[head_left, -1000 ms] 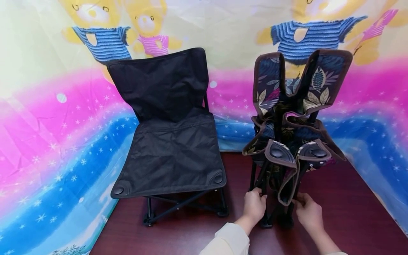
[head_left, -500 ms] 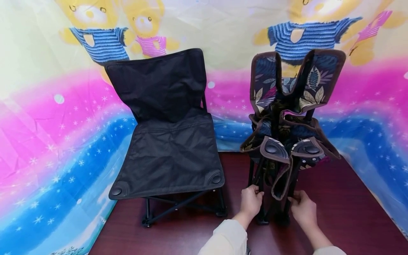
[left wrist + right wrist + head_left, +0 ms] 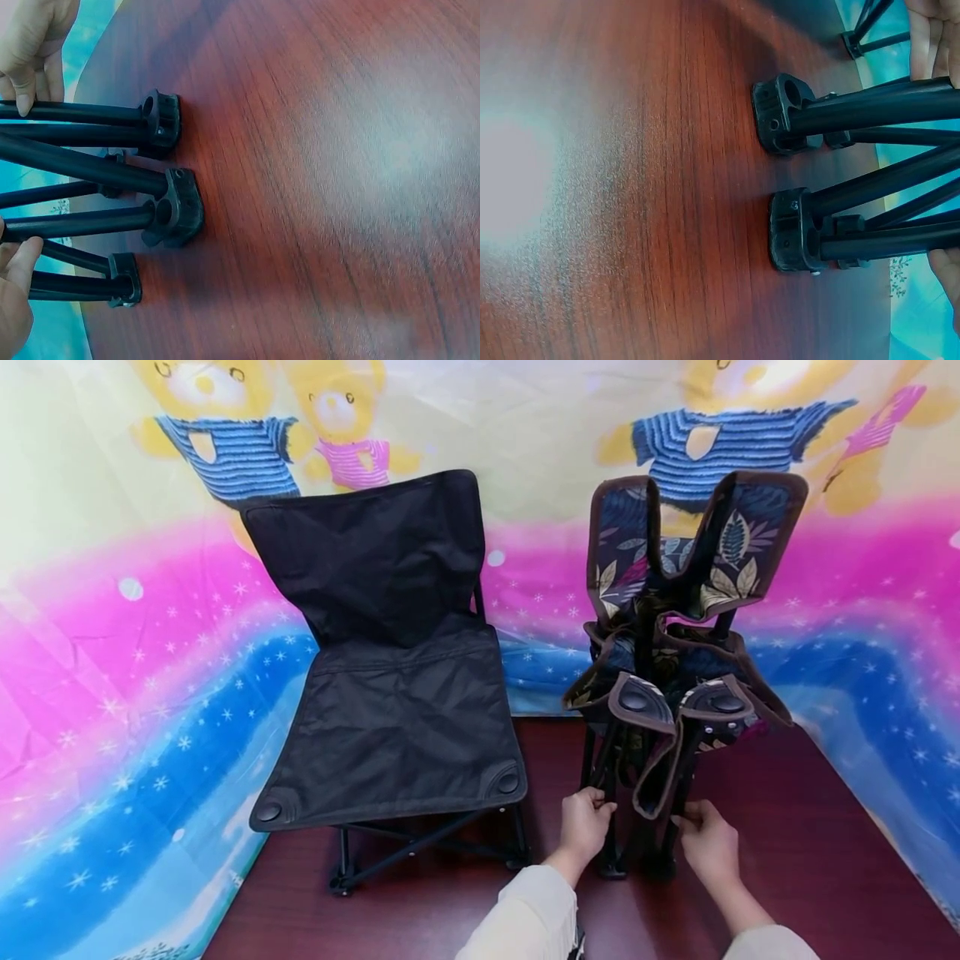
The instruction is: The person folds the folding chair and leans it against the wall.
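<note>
The left grip (image 3: 587, 824) pinches a black front leg (image 3: 611, 835) of the patterned chair (image 3: 697, 672), thumb and fingers closing on the tube, and the right grip (image 3: 708, 843) pinches the other front leg (image 3: 670, 835) likewise. The patterned chair stands upright on the table (image 3: 420, 922), partly folded, its leaf-print cloth sagging in folds between the tubes (the wrist views show its plastic feet (image 3: 180, 208) resting on the wood). To its left, just apart, the black chair (image 3: 405, 727) stands fully spread. Behind both hangs a backdrop (image 3: 547, 560) printed with bears.
</note>
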`<state>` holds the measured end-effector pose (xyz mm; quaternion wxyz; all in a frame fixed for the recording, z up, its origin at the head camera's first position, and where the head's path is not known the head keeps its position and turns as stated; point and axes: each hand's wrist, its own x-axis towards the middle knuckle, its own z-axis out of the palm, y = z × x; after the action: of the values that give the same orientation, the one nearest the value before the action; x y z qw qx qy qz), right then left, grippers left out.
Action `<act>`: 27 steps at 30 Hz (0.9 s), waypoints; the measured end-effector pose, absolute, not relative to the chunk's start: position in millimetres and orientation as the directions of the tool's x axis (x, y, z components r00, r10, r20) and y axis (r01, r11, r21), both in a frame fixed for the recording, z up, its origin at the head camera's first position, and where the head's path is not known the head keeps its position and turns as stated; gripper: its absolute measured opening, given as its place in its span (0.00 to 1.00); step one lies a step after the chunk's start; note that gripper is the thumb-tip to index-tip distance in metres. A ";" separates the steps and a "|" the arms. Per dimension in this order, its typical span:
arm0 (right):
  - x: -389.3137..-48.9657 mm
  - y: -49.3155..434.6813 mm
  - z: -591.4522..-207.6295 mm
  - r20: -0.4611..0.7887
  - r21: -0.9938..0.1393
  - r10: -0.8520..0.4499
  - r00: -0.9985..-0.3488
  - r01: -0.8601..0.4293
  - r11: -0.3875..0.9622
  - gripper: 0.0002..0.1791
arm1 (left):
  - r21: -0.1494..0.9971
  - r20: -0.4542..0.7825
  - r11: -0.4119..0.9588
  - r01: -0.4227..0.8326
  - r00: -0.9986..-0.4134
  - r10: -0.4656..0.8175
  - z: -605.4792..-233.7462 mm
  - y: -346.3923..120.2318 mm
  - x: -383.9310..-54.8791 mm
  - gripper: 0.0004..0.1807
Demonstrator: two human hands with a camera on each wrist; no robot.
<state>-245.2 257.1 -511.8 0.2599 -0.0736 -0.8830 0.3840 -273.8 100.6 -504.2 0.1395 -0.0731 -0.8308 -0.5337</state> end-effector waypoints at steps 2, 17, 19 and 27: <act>-245.5 257.2 -511.5 0.405 -0.722 0.333 -0.851 -0.074 0.687 0.04 | 0.860 0.313 0.429 0.277 -0.950 -0.013 -504.8 99.7 -275.5 0.02; -266.9 270.0 -540.8 0.456 -0.778 0.359 -0.814 -0.170 0.604 0.04 | 0.799 0.313 0.534 0.278 -0.950 0.026 -498.3 96.2 -288.9 0.05; -272.8 273.5 -550.5 0.454 -0.793 0.383 -0.804 -0.168 0.586 0.04 | 0.788 0.319 0.555 0.266 -0.948 0.002 -496.5 96.6 -289.3 0.05; -301.7 291.4 -602.5 0.544 -0.710 0.448 -0.710 -0.104 0.696 0.03 | 0.793 0.318 0.581 0.184 -0.938 -0.136 -490.7 102.8 -287.9 0.03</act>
<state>-301.7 291.4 -602.5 0.3671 -0.1017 -0.8447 0.3761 -287.9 102.8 -490.7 0.1748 -0.0140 -0.8718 -0.4574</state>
